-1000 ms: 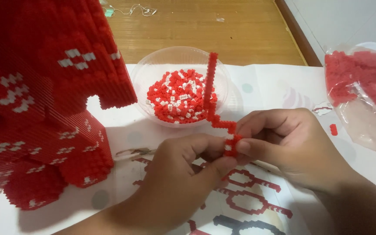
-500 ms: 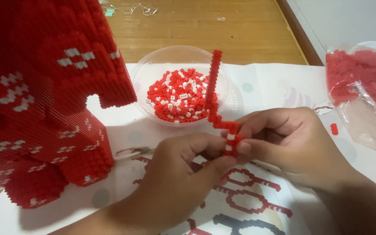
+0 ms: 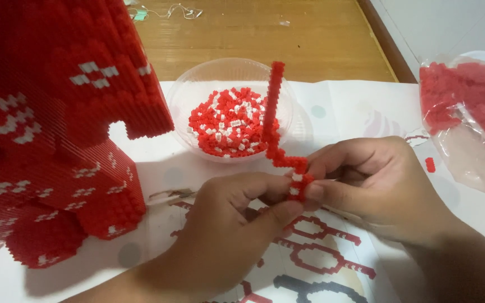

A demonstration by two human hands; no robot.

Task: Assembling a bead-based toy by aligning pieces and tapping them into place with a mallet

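Head view: left hand (image 3: 237,216) and right hand (image 3: 377,188) both pinch the lower end of a red brick strip (image 3: 276,120), upright above the paper sheet (image 3: 360,112); clear bowl (image 3: 197,90) of small bricks just behind; large red brick model (image 3: 51,129) at left.

Left hand (image 3: 237,219), right hand (image 3: 377,191) fingertips pinched together, knuckles curled.
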